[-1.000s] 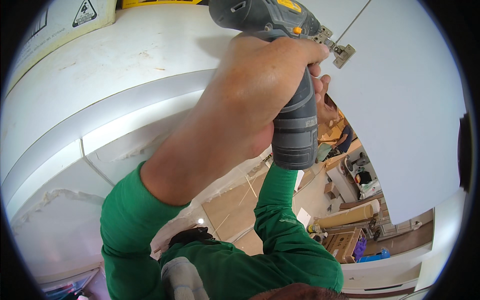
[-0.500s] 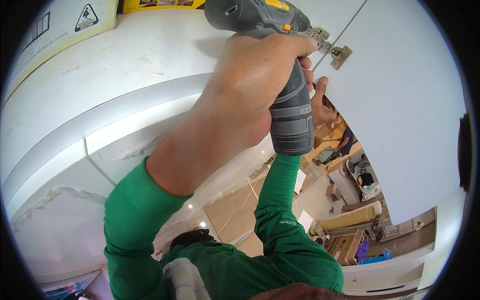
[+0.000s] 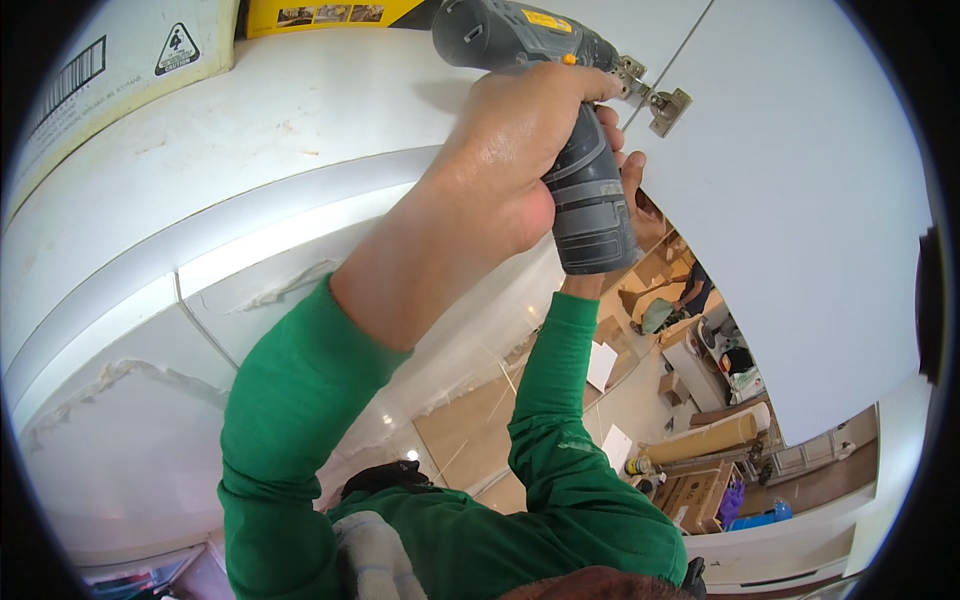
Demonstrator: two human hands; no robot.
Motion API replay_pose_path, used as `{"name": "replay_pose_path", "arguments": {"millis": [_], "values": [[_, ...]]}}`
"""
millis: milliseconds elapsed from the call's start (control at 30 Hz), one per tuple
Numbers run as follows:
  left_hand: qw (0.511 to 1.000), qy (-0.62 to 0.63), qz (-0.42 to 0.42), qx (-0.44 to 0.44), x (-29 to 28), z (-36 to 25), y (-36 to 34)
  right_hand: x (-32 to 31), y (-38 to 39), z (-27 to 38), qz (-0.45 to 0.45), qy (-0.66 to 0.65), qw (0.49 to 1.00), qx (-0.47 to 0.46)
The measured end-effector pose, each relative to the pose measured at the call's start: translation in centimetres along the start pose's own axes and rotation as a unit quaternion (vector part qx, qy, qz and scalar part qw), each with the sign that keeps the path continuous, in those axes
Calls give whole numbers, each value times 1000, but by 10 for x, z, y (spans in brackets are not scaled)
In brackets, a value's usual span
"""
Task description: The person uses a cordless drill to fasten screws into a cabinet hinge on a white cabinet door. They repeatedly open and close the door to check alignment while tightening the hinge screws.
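Observation:
My left hand [image 3: 535,115] is closed round the grip of a dark grey cordless drill [image 3: 590,215]. Its chuck points right, and its tip meets a metal cabinet hinge [image 3: 632,78] at the seam between two white panels. The cup end of that hinge sits on the right-hand panel, a white cabinet door [image 3: 790,220]. Behind the drill's handle, my right hand [image 3: 645,215] grips the door's lower edge, thumb up. The drill hides part of that hand. Both arms wear green sleeves.
A white carton [image 3: 130,90] and a yellow box [image 3: 320,15] stand on the white surface at upper left. Below on the floor are a cardboard roll [image 3: 710,437], a carton [image 3: 690,495] and a blue item [image 3: 760,518]. Another person [image 3: 692,290] is farther off.
The drill and my left hand have shifted slightly right in view, and the handle's bottom has risen. The hinge appears a little left of before. My right hand keeps its place at the door edge.

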State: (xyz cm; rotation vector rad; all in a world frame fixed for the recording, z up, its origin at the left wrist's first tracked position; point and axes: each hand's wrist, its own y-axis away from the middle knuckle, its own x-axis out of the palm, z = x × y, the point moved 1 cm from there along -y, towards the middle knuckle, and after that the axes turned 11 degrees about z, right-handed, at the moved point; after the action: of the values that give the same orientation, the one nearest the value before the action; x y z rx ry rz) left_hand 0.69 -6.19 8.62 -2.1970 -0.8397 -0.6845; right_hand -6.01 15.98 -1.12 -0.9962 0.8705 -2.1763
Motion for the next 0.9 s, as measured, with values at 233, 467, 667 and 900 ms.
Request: {"name": "replay_pose_path", "arguments": {"millis": [233, 467, 667, 900], "values": [[1000, 11, 7, 20, 0, 3, -1, -1, -1, -1, 9, -16, 1000, -4], [1000, 13, -3, 8, 5, 6, -6, -2, -2, -1, 15, -31, 999, -12], [1000, 17, 6, 7, 7, 9, -12, -4, -4, -1, 16, -44, 999, -16], [1000, 24, -4, -4, 6, 12, -14, -4, -4, -4, 21, -53, 998, -21]]}}
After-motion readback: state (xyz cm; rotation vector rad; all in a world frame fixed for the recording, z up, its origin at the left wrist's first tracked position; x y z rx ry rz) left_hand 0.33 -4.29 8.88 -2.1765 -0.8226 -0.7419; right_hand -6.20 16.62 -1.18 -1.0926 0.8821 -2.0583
